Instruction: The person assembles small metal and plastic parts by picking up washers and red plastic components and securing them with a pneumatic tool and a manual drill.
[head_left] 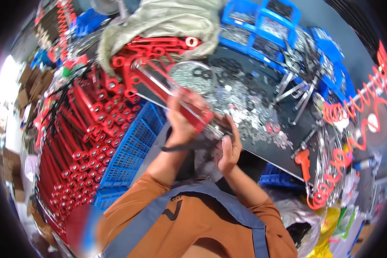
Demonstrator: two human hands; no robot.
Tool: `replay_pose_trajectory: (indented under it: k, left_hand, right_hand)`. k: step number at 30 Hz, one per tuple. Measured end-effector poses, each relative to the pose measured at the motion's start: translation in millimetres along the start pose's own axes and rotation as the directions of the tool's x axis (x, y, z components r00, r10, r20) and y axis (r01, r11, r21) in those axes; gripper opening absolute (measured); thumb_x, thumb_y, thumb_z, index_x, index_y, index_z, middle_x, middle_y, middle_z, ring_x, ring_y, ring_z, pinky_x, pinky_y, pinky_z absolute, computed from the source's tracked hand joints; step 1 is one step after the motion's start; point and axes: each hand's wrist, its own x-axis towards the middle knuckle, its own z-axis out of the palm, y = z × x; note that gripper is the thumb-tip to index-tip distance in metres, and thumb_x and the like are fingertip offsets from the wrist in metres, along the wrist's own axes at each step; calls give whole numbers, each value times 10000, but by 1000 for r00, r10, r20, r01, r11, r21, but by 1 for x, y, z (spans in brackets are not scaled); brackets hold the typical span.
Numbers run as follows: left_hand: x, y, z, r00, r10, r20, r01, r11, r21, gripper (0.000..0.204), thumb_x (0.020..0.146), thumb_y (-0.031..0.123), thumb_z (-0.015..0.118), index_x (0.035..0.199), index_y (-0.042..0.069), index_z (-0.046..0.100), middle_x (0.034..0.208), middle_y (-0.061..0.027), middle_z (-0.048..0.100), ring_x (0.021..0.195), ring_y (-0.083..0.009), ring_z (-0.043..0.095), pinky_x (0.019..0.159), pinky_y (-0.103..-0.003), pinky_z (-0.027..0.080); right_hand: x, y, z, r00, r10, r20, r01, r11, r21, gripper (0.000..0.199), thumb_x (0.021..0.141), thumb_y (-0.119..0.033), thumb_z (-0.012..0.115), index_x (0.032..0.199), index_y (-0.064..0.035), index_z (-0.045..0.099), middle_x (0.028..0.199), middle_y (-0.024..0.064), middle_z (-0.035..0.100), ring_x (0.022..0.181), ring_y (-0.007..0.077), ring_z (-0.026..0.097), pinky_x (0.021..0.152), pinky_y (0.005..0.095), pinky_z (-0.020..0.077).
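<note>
In the head view, near the centre, the left hand (182, 122) has its fingers wrapped around a long red-and-silver metal tool (154, 84), slanting from ten o'clock toward four. The right hand (230, 150) curls beside its silver end; blur hides whether those fingers grasp it. This piece seems mid-handling. Similar red metal tools (84, 124) are stacked at nine o'clock; which are finished, I cannot tell.

I see the left hand (182, 122) gripping a long red tool (159, 89) slantwise, the right hand (230, 152) cupped near its metal end, where blur hides whether they touch. Red tools (79, 146) pile against a blue crate wall (125, 150) at left; small metal parts (256, 114) strew the dark table (303, 129) ahead, before blue bins (231, 43).
</note>
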Motion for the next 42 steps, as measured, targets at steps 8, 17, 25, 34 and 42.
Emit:
replay_pose_trajectory:
  k: [8, 17, 25, 34, 42]
  left_hand:
    - [-21, 168, 29, 994, -70, 84, -20, 641, 767, 225, 901, 134, 585, 1066, -13, 544, 883, -126, 632, 808, -212, 634, 746, -360, 523]
    - [-42, 419, 50, 917, -233, 323, -250, -968, 12, 417, 712, -31, 552, 1104, 93, 621, 1178, -111, 577, 1119, -320, 541, 943, -397, 461]
    - [-115, 539, -51, 872, -66, 485, 50, -973, -223, 401, 812, 53, 512, 1193, 140, 601, 1242, -119, 549, 1239, -294, 473, 1024, -383, 420]
    - [-116, 548, -60, 954, 152, 259, 79, -959, 272, 563, 698, -132, 447, 1224, 43, 544, 1301, -199, 508, 1235, -344, 461, 1022, -382, 406]
    - [-67, 415, -32, 741, 210, 638, 47, -964, 262, 305, 788, -71, 461, 1032, 15, 621, 1028, -137, 653, 970, -293, 627, 840, -371, 492]
  right_hand:
    - [-26, 1, 17, 715, 660, 231, -698, 695, 175, 344, 899, -114, 555, 1205, 30, 493, 1177, 144, 573, 1082, 235, 567, 929, 365, 456]
    - [-25, 19, 28, 642, 714, 280, -737, 675, -33, 219, 893, -2, 544, 1104, 55, 540, 1024, 135, 626, 935, 185, 610, 855, 303, 487]
    - [-34, 40, 48, 513, 733, 447, -698, 660, -280, 200, 885, 9, 571, 1075, 70, 565, 993, 127, 653, 925, 164, 635, 832, 275, 502]
    - [-41, 48, 61, 449, 767, 458, -656, 631, -415, 206, 888, -12, 586, 1080, 61, 565, 983, 106, 650, 909, 146, 637, 841, 268, 509]
    - [-59, 40, 21, 507, 699, 503, -563, 711, -421, 245, 901, -44, 581, 1128, 45, 561, 994, 91, 654, 910, 129, 623, 803, 263, 508]
